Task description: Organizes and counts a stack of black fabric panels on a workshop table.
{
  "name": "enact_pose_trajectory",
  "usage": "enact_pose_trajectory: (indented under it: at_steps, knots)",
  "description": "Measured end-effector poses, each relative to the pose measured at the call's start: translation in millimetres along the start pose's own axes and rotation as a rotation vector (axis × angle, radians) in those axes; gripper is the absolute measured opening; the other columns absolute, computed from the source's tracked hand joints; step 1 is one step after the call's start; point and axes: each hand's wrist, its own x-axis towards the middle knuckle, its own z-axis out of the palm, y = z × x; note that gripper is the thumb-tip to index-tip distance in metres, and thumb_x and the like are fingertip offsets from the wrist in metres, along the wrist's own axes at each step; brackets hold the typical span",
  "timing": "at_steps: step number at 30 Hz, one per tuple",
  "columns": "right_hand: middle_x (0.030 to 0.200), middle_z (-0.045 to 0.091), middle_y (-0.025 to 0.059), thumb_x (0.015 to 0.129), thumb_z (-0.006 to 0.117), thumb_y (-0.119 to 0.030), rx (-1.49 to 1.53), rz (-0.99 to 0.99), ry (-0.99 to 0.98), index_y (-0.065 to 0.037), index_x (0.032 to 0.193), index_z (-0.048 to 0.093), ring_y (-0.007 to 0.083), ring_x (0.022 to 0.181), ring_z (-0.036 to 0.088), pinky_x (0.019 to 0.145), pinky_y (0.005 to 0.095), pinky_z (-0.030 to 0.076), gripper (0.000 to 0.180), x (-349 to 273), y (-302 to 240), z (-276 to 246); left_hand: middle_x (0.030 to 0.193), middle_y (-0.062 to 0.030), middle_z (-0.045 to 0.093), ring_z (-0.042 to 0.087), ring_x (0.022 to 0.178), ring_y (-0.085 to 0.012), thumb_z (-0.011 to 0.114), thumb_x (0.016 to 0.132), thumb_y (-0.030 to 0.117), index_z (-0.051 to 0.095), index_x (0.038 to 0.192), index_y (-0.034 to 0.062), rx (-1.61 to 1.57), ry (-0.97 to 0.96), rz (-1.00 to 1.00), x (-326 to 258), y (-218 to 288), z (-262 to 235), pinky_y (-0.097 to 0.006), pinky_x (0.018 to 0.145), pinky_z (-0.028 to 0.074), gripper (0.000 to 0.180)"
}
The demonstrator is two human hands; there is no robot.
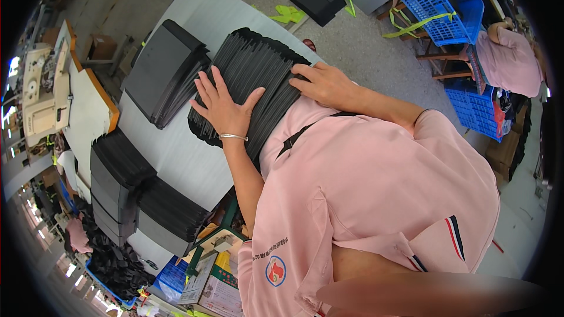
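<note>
A thick row of thin black panels (249, 67) stands edge-up on the pale table, close against my body. My left hand (226, 105) rests on these edges with its fingers spread and its palm down. At the right end of the row, my right hand (329, 87) has its fingers curled against the panel edges, seemingly gripping some of them; the fingertips are partly hidden. Left of the row lies another fanned stack of black panels (161, 67), which neither hand touches.
The pale table (182, 152) carries more black panel stacks (120, 179) at its near left. A sewing machine (47, 97) stands farther left. Blue crates (437, 6) are at the right, near another person in pink (511, 61). A black panel pile (318, 0) lies beyond the table.
</note>
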Motion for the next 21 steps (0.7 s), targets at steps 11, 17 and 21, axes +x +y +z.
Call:
enact_pose_trajectory:
  at_steps: [11, 17, 21]
  knots:
    - [0.137, 0.060, 0.0175, 0.075, 0.068, -0.007, -0.079, -0.049, -0.001, -0.005, 0.115, 0.067, 0.0266, 0.087, 0.066, 0.081, 0.0350, 0.055, 0.040, -3.9, 1.6, 0.3, 0.165, -0.0179, 0.027, 0.021, 0.154, -0.0355, 0.069, 0.069, 0.081, 0.030, 0.160, 0.0157, 0.004, -0.003, -0.004, 0.7, -0.7, -0.4, -0.065, 0.119, 0.010, 0.118]
    - [0.124, 0.064, 0.0138, 0.075, 0.070, -0.009, -0.077, -0.059, -0.031, -0.005, 0.125, 0.063, 0.0253, 0.086, 0.066, 0.080, 0.0342, 0.053, 0.050, 0.3, 0.1, -4.6, 0.165, -0.0175, 0.027, 0.021, 0.154, -0.0354, 0.070, 0.069, 0.080, 0.030, 0.160, 0.0151, 0.000, -0.005, -0.004, 0.7, 0.3, -1.1, -0.065, 0.119, 0.010, 0.118]
    - [0.103, 0.057, 0.0083, 0.083, 0.061, -0.008, -0.071, 0.026, -0.087, -0.001, 0.136, 0.055, 0.0202, 0.080, 0.061, 0.074, 0.0335, 0.048, 0.053, 9.8, -6.3, -5.8, 0.165, -0.0173, 0.027, 0.021, 0.154, -0.0352, 0.070, 0.069, 0.080, 0.030, 0.160, 0.0148, 0.013, -0.006, -0.001, 0.5, 0.4, -0.4, -0.065, 0.119, 0.010, 0.118]
